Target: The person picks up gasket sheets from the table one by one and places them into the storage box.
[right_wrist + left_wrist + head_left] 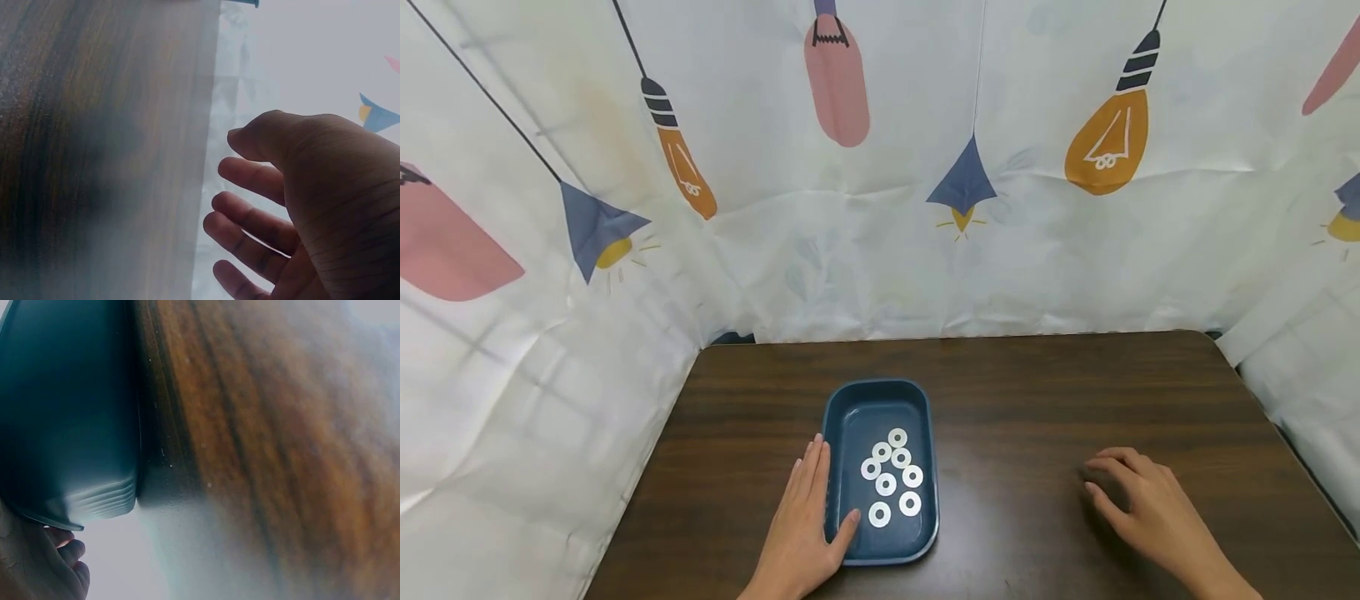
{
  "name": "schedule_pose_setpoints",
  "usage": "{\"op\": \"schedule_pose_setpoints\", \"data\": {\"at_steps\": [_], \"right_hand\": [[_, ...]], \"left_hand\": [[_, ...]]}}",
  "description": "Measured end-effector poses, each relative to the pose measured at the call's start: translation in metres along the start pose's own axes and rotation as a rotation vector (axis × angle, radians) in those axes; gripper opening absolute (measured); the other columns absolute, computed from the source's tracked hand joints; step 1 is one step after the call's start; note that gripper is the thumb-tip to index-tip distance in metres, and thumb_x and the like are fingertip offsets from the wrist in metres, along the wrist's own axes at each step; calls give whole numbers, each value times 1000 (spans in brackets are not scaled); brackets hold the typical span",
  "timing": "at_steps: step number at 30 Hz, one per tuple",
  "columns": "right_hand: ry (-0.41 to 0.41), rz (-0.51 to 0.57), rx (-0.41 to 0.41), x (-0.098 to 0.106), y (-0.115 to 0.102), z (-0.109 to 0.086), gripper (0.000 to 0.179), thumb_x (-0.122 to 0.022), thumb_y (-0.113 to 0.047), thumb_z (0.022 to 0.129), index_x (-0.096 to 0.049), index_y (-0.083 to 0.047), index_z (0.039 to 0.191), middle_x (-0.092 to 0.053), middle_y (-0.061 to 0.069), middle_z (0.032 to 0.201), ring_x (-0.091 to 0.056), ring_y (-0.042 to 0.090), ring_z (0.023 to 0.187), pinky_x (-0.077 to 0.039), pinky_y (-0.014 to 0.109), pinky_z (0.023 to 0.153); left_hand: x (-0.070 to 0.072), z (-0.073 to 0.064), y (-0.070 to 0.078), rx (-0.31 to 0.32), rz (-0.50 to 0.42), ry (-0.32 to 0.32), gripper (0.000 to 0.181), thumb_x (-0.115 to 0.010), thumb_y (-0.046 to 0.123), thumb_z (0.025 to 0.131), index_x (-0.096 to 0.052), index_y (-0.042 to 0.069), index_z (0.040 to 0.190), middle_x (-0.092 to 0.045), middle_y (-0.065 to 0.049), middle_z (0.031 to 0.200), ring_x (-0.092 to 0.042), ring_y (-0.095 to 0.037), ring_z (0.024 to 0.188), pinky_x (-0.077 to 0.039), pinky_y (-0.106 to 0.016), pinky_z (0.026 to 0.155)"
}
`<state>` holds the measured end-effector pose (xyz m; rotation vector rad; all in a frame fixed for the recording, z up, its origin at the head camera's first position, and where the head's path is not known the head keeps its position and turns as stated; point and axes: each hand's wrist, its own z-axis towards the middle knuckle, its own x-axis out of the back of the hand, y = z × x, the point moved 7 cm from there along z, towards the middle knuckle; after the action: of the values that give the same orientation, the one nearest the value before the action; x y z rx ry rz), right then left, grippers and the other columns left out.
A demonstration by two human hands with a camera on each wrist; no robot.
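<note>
A dark blue rectangular tray (pixel 850 400) stands on the table with several flat white rings, like washers (pixel 886 484), lying loose on its floor. Along the tray's left side lies my left hand (pixel 801 517), its fingers straight against the outer wall and the thumb at the near left rim. The left wrist view shows the tray's outer wall (pixel 69 412) from low down, with part of that hand (pixel 37 562) below it. Well to the right of the tray, my right hand (pixel 1142 508) hovers over the table, fingers loosely bent and nothing between them.
The brown wood-grain table (pixel 1015 400) has rounded far corners. A white curtain (pixel 880 250) printed with lamps and bulbs hangs behind it and along both sides.
</note>
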<state>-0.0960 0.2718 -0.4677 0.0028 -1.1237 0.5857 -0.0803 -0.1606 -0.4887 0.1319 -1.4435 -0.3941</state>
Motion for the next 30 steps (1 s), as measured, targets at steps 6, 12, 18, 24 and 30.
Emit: {"op": "schedule_pose_setpoints", "data": {"at_steps": [6,12,18,24,30], "right_hand": [[-6,4,6,-4,0,-2,40,-94,-8,68,-78,-12,105,-72,4,109,-72,25,84,-59,53,71],[-28,9,10,-10,0,-3,41,-95,-9,68,-79,-14,105,-72,3,109,-72,23,83,-59,51,69],[-31,7,8,-13,-4,-1,40,-95,-10,69,-79,-14,105,-72,1,110,-72,22,85,-59,52,73],[-64,23,-14,-18,-4,-4,38,-95,-12,71,-78,-14,105,-72,3,111,-73,25,88,-61,51,73],[-106,46,-49,-21,-4,-6,36,-94,-12,74,-78,-15,106,-70,5,115,-73,25,89,-62,46,72]], "left_hand": [[0,-2,-1,0,4,8,103,-76,46,91,-21,8,169,-21,-10,179,-27,-30,164,17,-11,127],[-2,-1,0,3,5,3,103,-76,47,91,-21,9,169,-20,-9,179,-28,-29,164,18,-11,127],[0,-1,2,-21,7,33,102,-77,45,91,-23,6,168,-23,-12,178,-29,-31,163,15,-13,130],[2,-2,3,-38,8,51,101,-78,43,91,-25,3,167,-25,-14,177,-30,-32,163,12,-15,131],[2,-1,4,-24,11,30,100,-77,44,92,-24,4,168,-24,-14,177,-29,-32,163,15,-14,130]]}}
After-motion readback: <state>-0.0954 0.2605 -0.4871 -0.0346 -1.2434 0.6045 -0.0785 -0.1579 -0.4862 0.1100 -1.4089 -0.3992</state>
